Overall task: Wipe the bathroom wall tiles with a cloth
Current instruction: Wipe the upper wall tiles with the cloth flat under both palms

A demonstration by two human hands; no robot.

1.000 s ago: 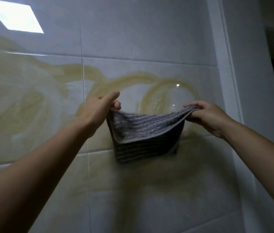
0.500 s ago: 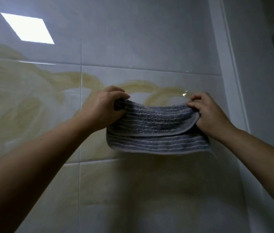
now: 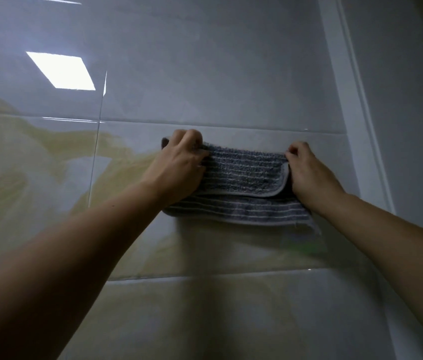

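Cloth [image 3: 241, 175]: grey terry with thin pale stripes, folded over lengthwise, held flat against the wall tiles [image 3: 205, 74], just under a horizontal grout line [image 3: 231, 124]. Folded flap on top, lower layer sticks out below it, frayed at its bottom right corner.

Left hand [image 3: 179, 165] grips the cloth's left end, fingers curled over the top edge, knuckles toward the wall. Right hand [image 3: 306, 172] pinches the right end, fingertips bunched at the top corner. Both forearms bare.

Surface: large glossy pale tiles, yellowish smeary streaks [image 3: 49, 157] across the left part, running up to the left hand. A fainter yellow haze below the cloth. Vertical grout line [image 3: 96, 157] left of the hands. Bright rhombus reflection of a light [image 3: 61, 70] at upper left. White corner trim [image 3: 355, 126] near the wall's right edge, plain pale wall beyond it. Room dim.
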